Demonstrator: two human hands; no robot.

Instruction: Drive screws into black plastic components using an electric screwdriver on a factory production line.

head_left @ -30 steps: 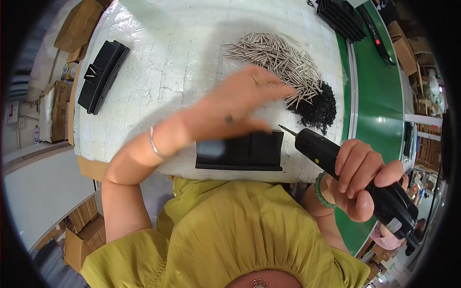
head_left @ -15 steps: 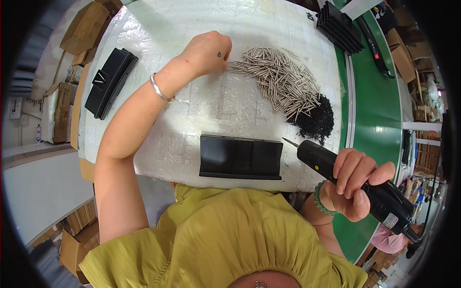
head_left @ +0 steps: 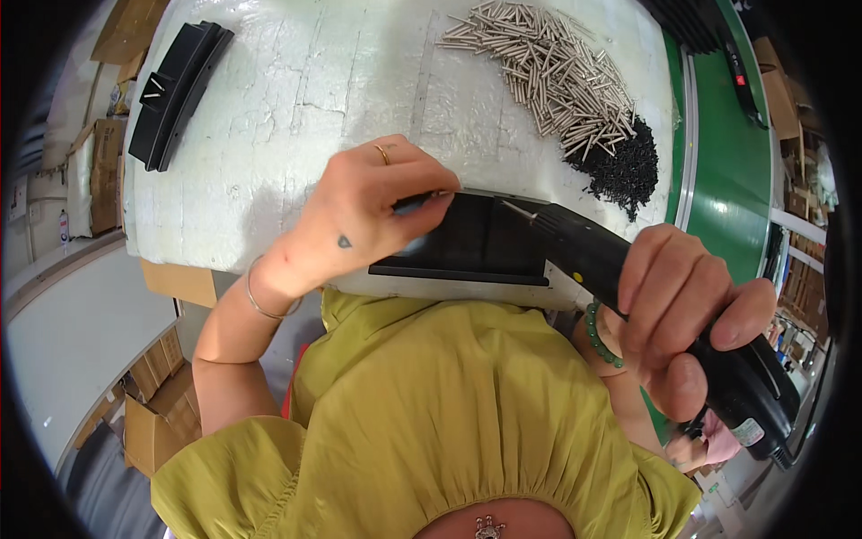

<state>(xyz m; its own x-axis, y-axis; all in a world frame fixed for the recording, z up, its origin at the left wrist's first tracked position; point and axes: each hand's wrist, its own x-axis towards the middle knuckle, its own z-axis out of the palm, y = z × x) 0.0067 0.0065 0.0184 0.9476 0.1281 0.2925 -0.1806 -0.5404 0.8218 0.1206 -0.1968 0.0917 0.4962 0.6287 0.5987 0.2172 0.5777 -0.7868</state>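
Observation:
My left hand [head_left: 382, 202] is closed in a pinch over the upper edge of a black rectangular plastic part [head_left: 485, 242]. A short glint of a metal pin [head_left: 440, 193] shows between thumb and forefinger; the rest of it is hidden. My right hand [head_left: 687, 310] is wrapped round a black electric screwdriver [head_left: 584, 247], its thin bit pointing left over the part's upper right side. Beyond lies a heap of silver metal pins [head_left: 561, 72], with a pile of small black pieces [head_left: 627, 166] beside it.
At the far left of the wrapped white work surface [head_left: 296, 108] lies another black part [head_left: 180, 94] with two pins on it. A green surface [head_left: 723, 144] runs along the right, with black stacked parts [head_left: 687, 22] at its far end. Cardboard boxes [head_left: 153, 404] stand at the left.
My left hand has come back from the pin heap to the black part. My right hand has brought the screwdriver's bit over the part. The whole view has shifted as my head moved.

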